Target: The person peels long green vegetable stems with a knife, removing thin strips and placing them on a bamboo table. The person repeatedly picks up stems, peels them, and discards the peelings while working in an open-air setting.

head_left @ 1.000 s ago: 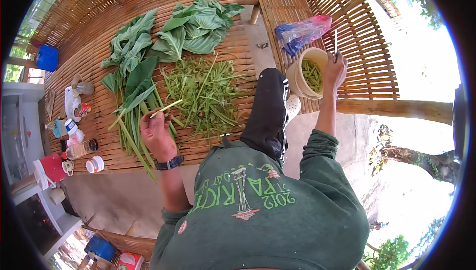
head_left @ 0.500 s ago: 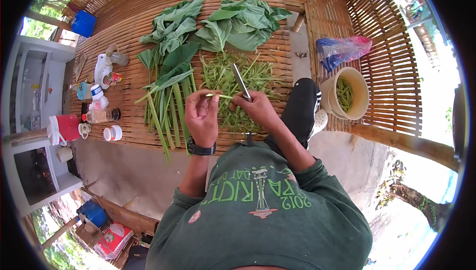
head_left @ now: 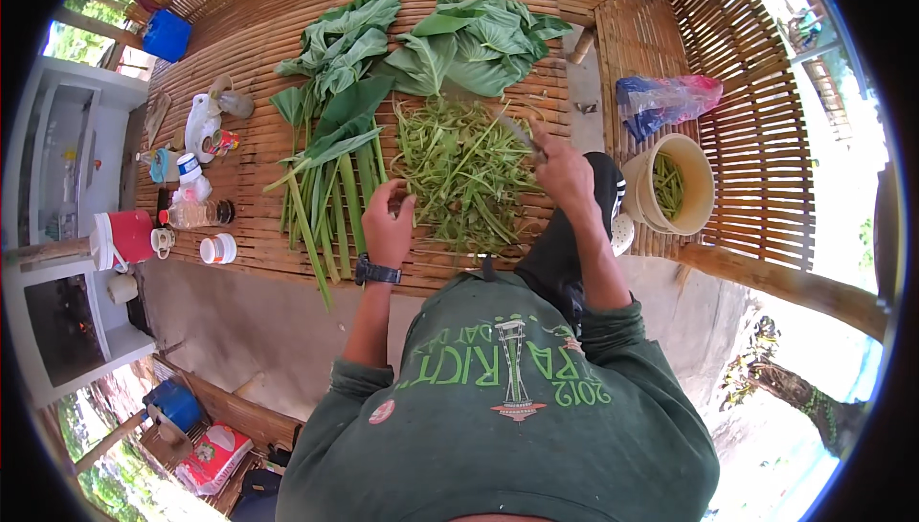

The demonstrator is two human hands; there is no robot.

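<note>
My right hand grips a knife, its blade pointing up and left over the right side of a pile of thin green peelings. The blade is smeared by motion. At the pile's left edge is my left hand, a dark watch on its wrist, with fingers curled in; whether a piece of stalk sits in them is hidden. Left of that hand lie long green leaf stalks, some with leaves attached. Large green leaves are heaped beyond the peelings.
A cream bucket with cut stalk pieces stands right of my knee, beside a blue and pink plastic bag. Bottles, a white-lidded tub and a red jug stand at the left. The slatted bamboo platform carries the greens.
My hands have moved apart. The right has swung the knife outward to the right; the left has dropped slightly. The pale stalk piece between them is out of sight.
</note>
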